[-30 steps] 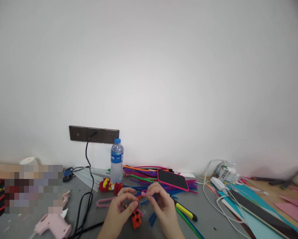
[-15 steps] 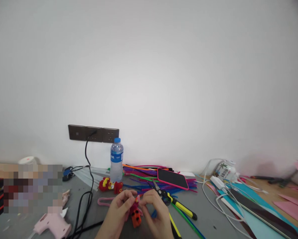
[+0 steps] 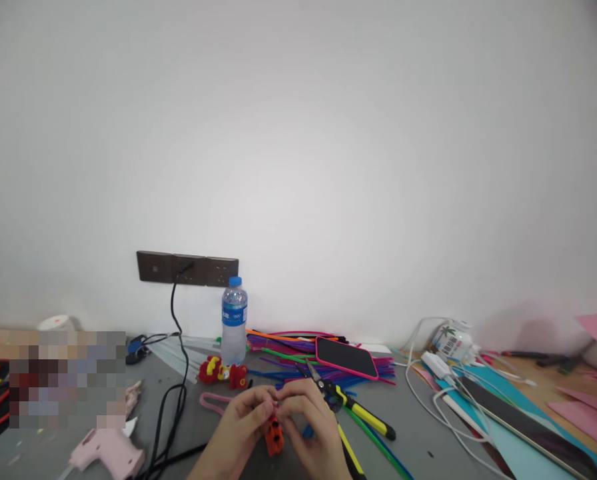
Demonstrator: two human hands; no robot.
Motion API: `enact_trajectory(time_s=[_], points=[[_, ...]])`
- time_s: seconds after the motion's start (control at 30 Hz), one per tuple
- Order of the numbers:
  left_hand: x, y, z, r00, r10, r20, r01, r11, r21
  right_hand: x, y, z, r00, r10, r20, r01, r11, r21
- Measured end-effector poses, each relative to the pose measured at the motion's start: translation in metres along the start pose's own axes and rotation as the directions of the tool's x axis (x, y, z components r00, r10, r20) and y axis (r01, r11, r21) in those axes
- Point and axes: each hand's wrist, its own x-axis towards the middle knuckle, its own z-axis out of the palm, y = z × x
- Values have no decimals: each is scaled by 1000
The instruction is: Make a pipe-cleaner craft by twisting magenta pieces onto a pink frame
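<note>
My left hand [image 3: 244,421] and my right hand [image 3: 310,423] meet low in the middle, fingertips pinched together around the top of a small orange pipe-cleaner figure [image 3: 274,441] with black spots. Its upper part is hidden behind my fingers. A looped pink pipe cleaner [image 3: 213,400] sticks out to the left of my left hand; whether it joins the figure I cannot tell. Just behind lie fuzzy red and yellow pieces [image 3: 222,373]. Yellow-and-black pliers [image 3: 366,415] rest beside my right hand.
A water bottle [image 3: 234,323] stands near the wall. Behind my hands lie coloured pipe cleaners [image 3: 283,343] and a pink-edged phone [image 3: 346,358]. A pink glue gun [image 3: 107,453] and black cable [image 3: 182,400] are on the left; white cables [image 3: 448,420] and blue paper [image 3: 498,383] on the right.
My fingers have drawn closer together and now cover more of the figure's top. The pink pipe-cleaner loop has shifted slightly to the right.
</note>
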Motion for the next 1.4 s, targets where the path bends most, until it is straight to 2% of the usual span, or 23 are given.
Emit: enact_trajectory(time_s=[0.13,0.33,0.4,0.47,0.53,0.6,0.67,0.77,0.9,1.03,1.23,1.3,1.4], points=[[1,1,-3,999,40,29,-42,996,81,1,6,-5,993,50,106,-58,995,80],[-1,11,-9,987,110,116,-149,898,414,8,8,-17,953,121,278,-174,969,175],[-4,17,-8,985,94,148,-161,819,551,12,4,-23,909,187,373,-271,944,187],[-8,22,-5,985,42,167,-144,731,667,15,0,-30,837,250,486,-369,915,164],[-9,24,-2,989,21,148,-124,670,732,17,-1,-35,780,295,551,-429,894,128],[-9,24,-1,995,39,92,-95,644,759,16,0,-35,785,326,526,-447,886,118],[-8,23,-1,996,84,41,-86,647,758,14,4,-31,843,329,427,-427,891,157],[-4,20,-5,990,137,32,-118,691,713,9,10,-20,927,267,263,-327,919,220],[-1,15,-8,989,141,45,-138,766,628,4,12,-11,959,198,203,-240,948,208],[1,11,-10,988,153,36,-144,793,592,4,11,-10,946,195,260,-251,947,202],[-3,14,-6,988,128,84,-153,796,586,9,6,-18,924,196,329,-285,926,249],[-5,16,-3,989,110,101,-149,771,619,11,5,-23,891,254,376,-363,897,252],[-9,17,-3,987,53,154,-142,739,659,14,3,-31,801,344,490,-506,826,248]])
